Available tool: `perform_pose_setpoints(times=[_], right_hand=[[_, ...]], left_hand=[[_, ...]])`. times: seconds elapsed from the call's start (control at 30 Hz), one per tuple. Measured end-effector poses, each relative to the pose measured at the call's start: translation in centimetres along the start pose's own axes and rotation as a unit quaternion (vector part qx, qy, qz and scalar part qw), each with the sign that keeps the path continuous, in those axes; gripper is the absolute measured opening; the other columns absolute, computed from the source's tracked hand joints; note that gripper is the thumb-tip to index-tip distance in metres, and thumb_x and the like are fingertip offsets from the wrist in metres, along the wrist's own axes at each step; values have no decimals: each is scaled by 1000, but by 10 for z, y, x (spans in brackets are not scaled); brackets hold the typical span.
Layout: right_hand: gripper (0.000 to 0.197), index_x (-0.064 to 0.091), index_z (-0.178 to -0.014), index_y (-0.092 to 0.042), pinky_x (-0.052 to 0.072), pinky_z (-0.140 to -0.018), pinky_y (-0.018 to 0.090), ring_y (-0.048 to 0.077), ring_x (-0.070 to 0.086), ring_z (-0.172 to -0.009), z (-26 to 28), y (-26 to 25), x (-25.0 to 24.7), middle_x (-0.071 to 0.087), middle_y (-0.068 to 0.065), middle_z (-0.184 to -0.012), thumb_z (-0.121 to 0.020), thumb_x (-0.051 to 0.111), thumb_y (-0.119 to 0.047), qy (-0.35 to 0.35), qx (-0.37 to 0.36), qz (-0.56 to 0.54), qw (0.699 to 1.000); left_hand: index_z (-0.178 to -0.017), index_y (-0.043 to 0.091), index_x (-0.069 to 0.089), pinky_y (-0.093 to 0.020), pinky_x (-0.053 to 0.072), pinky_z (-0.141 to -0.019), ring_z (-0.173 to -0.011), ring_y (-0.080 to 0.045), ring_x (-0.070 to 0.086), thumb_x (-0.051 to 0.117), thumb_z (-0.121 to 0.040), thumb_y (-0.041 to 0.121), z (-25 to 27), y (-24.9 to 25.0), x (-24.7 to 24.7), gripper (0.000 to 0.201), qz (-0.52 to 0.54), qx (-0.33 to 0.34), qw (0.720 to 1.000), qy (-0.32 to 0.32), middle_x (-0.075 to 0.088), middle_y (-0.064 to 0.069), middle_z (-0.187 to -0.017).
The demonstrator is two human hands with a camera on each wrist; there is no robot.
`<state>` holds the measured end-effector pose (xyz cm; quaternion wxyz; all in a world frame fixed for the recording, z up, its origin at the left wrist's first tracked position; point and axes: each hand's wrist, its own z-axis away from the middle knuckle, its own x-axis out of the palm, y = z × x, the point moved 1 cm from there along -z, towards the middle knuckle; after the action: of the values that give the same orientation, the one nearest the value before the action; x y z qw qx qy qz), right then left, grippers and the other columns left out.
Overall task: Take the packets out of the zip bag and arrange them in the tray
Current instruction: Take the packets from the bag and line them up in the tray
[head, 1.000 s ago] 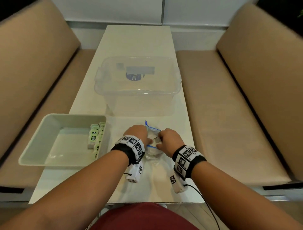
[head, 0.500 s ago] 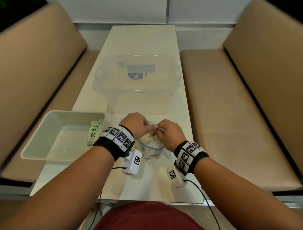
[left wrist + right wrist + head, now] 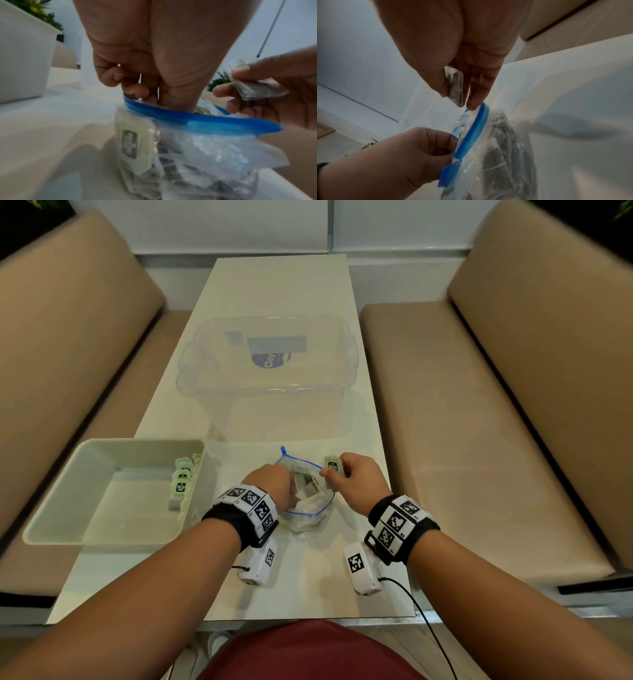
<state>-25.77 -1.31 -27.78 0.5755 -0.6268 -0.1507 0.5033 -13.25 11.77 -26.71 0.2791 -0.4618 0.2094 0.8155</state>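
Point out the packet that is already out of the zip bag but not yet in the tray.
It is the packet pinched in the right hand, held above the zip bag. The others are standing in the tray or are inside the bag, where the left hand reaches.

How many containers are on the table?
3: a clear plastic tub at the far middle, a pale tray on the near left holding packets, and a zip bag between the two hands. Nothing else seems hidden.
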Motion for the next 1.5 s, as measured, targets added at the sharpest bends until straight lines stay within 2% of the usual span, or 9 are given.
perform_pose_setpoints(times=[0.2,0.37,0.53,0.77,0.9,1.13,1.27,1.4,1.5], right_hand=[[29,43,-69,-25,58,-72,52,27,72,-72,2,-7,-1,72,10,-75,-79,69,-34,8,6,-41,999],[26,43,-85,-21,50,-64,38,21,58,-63,2,-15,3,67,1,-74,-87,36,4,-1,-15,-86,996],[29,62,-102,-20,41,-57,25,12,48,-60,4,-36,8,55,-2,-68,-92,42,-2,-9,-48,-57,997],[41,68,-110,-21,40,-65,10,0,51,-63,7,-69,37,55,-19,-73,-72,83,-17,-47,-153,28,987],[26,71,-108,-16,45,-76,24,11,58,-81,3,-76,43,68,-2,-95,-83,69,-12,8,-171,89,981],[19,64,-68,-35,56,-64,39,15,58,-59,0,-72,48,61,-10,-63,-85,61,-26,18,-75,25,997],[26,59,-68,-22,46,-50,23,5,58,-48,7,-80,51,61,-4,-61,-94,62,-16,12,-44,-47,998],[18,58,-82,-27,43,-55,27,15,56,-59,6,-82,60,61,-5,-71,-98,51,-33,20,-45,-46,998],[17,57,-95,-14,42,-42,20,13,57,-54,9,-96,62,62,5,-81,-103,43,-13,9,-32,-100,994]], left_hand=[[-78,21,72,-30,55,-71,-80,-20,67,61,-83,25,8,-2,-6,12,37,25,999,17,71,2,-82],[-74,16,69,-27,52,-68,-73,-17,64,64,-81,22,20,-11,-33,10,151,31,983,96,68,3,-74],[-81,20,70,-22,43,-63,-62,-9,55,77,-81,24,32,-27,-59,8,288,79,950,96,65,4,-70],[-89,16,73,-20,38,-52,-48,-5,46,74,-84,21,40,-53,-73,7,402,63,909,92,59,6,-61],[-88,16,73,-21,44,-57,-58,-10,52,72,-86,21,39,-55,-73,6,422,53,902,77,63,1,-71],[-98,18,72,-30,56,-80,-83,-12,70,79,-78,36,41,-53,-70,27,522,102,847,20,75,-3,-92],[-103,10,69,-32,56,-84,-78,-13,67,83,-71,3,46,-56,-74,35,516,151,843,5,72,-6,-84],[-99,7,67,-24,55,-72,-67,-8,64,74,-74,-9,48,-66,-80,31,468,162,867,44,67,-2,-75],[-95,10,66,-19,51,-66,-63,-8,57,69,-75,-12,53,-81,-91,30,423,181,885,66,63,1,-73]])
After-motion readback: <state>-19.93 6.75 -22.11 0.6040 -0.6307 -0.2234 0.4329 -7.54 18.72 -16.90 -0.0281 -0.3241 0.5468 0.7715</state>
